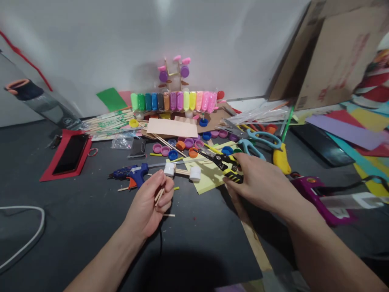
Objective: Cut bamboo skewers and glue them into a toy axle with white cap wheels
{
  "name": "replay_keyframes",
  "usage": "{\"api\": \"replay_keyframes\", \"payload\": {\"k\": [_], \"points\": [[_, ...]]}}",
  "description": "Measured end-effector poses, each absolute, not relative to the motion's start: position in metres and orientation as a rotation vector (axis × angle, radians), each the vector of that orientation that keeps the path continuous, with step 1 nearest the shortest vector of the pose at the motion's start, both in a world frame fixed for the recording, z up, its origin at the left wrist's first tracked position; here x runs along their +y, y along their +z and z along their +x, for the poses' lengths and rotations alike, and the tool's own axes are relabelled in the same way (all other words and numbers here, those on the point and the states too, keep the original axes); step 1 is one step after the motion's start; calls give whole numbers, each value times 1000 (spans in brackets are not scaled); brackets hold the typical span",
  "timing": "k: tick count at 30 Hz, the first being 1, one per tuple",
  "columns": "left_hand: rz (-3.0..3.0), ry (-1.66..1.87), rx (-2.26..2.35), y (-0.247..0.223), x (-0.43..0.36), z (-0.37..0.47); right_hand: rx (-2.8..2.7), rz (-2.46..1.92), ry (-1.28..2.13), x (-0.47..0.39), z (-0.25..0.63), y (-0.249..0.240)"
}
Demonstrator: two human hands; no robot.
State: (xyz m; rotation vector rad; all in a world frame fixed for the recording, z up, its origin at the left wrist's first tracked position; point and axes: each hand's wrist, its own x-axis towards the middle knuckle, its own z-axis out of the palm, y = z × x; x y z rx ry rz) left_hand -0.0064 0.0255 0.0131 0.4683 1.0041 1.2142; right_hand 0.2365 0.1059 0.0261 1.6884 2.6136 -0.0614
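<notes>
Several short wooden sticks (159,195) poke out of my left hand (154,198), whose fingers are closed round them. Just beyond its fingertips are two pairs of stacked white bottle caps (195,174) joined by wooden sticks (182,172); whether the hand touches them I cannot tell. My right hand (253,178) grips black-and-yellow pliers (226,166), their jaws pointing left above coloured caps. A blue glue gun (133,172) with an orange trigger lies left of the white caps. Yellow-green paper (206,182) lies under the pliers.
Coloured clay packets (173,101) line the back wall. Light-blue scissors (255,142) and a yellow cutter (281,160) lie beyond my right hand, with a purple device (325,198) farther right. On the left are a phone (70,154) and a bottle (42,103).
</notes>
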Motion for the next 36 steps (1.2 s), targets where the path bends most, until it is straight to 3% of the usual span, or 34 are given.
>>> {"api": "replay_keyframes", "payload": {"k": [7, 15, 20, 25, 31, 36], "points": [[885, 1070, 1257, 26, 18, -8, 2496, 1597, -93, 93, 260, 21], [1693, 363, 1575, 18, -3, -11, 2557, 1585, -76, 91, 280, 6], [1862, 148, 1588, 6, -2, -13, 2597, 1577, -31, 94, 281, 4], [1799, 237, 1498, 11, 2, -16, 2787, 1626, -13, 87, 267, 16], [1306, 576, 1223, 20, 9, -10, 2984, 1373, -828, 55, 212, 29], [741, 828, 1049, 1, 12, 9, 3178, 1154, -764, 44, 173, 26]]}}
